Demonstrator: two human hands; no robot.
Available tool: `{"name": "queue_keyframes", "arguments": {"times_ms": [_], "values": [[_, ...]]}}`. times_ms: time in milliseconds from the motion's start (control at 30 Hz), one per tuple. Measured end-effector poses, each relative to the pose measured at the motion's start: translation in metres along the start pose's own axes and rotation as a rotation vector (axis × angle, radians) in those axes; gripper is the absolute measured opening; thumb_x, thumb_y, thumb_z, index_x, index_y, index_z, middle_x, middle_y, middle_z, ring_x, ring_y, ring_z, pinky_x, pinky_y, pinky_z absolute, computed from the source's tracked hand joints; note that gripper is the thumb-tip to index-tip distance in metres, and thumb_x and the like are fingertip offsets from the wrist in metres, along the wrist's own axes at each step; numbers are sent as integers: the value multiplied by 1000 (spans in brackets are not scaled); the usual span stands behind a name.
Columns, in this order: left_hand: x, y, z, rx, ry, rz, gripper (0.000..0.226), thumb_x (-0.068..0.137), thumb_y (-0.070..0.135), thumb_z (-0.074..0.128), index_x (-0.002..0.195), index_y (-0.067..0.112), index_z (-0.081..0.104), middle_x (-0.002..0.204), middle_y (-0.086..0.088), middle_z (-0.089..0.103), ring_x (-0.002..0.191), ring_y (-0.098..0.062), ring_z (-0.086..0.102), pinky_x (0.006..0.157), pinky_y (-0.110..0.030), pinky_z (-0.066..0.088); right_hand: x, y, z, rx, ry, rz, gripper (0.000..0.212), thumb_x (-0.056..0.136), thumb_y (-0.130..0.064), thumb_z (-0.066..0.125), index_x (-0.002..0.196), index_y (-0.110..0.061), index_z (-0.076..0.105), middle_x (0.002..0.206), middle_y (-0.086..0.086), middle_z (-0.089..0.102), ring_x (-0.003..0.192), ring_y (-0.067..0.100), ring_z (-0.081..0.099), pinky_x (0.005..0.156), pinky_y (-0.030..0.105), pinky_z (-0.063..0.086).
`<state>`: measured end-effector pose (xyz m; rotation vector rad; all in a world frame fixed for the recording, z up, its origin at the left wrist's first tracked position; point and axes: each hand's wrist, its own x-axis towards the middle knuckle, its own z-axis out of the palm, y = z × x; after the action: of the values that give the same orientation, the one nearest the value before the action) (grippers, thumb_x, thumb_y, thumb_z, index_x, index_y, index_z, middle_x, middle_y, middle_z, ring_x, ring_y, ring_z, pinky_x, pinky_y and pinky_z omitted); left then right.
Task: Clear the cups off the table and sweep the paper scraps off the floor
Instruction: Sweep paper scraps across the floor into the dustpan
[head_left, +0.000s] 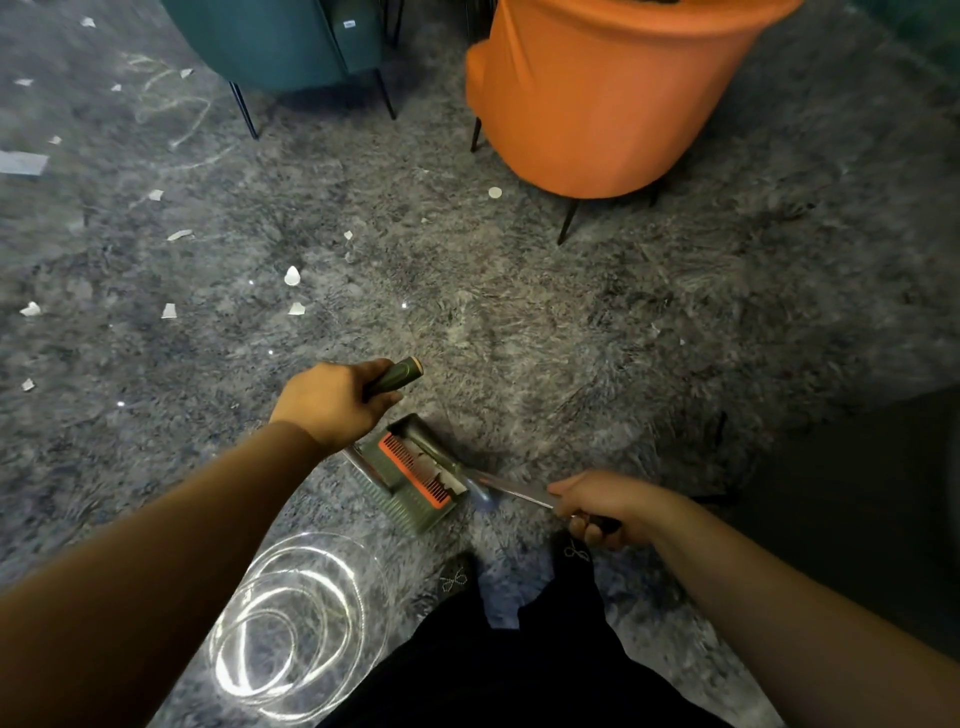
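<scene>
My left hand grips a dark green handle with a tan end cap. Below it a green dustpan with an orange comb strip sits on the grey floor, some white scraps inside. My right hand grips a dark handle whose silver pole runs to the dustpan's right side. Several white paper scraps lie on the floor to the left and ahead, such as one scrap and another scrap. A round white scrap lies near the orange chair. No cups are in view.
An orange armchair stands ahead at the right and a teal armchair at the back left, both on thin dark legs. The glossy grey marbled floor shows a bright ring reflection near my feet. A dark area fills the right edge.
</scene>
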<state>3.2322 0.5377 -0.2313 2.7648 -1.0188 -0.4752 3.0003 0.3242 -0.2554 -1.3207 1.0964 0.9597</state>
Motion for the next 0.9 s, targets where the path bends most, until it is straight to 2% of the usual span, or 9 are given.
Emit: {"name": "queue_keyframes", "arguments": {"times_ms": [167,300,500,700,900], "values": [[-14,-7,1,-74,26,-27,52,89,53,56,138,35,50,104,-3,72,92,-25,66,75,-32,53,-12,7,-4,74,12,-21,53,97,-6,42,146,-25,36,55,1,43,29,5,36,30,11,23],[-29,-19,2,-163,71,-128,52,89,50,60,137,32,52,110,-6,71,97,-28,66,79,-35,52,-7,12,-10,171,30,-13,54,96,-6,45,147,-23,35,51,2,47,35,7,37,34,14,23],[-32,-29,-2,-207,118,-253,51,89,50,58,137,31,52,103,-10,72,93,-31,67,73,-34,50,-13,-3,-15,319,81,-79,54,98,-5,40,148,-20,30,48,1,46,31,6,35,32,11,19],[-8,-23,-15,-217,152,-298,52,90,52,56,138,31,51,103,-8,72,92,-30,66,69,-32,49,-7,-32,-38,373,130,-116,54,98,-4,40,148,-20,30,47,2,45,30,7,35,31,11,20],[51,-10,-36,-227,182,-349,50,91,50,56,137,31,51,104,-9,72,93,-32,66,69,-32,48,4,-85,-84,343,133,-175,56,97,-3,40,150,-19,27,50,1,45,32,7,35,34,14,19]]}}
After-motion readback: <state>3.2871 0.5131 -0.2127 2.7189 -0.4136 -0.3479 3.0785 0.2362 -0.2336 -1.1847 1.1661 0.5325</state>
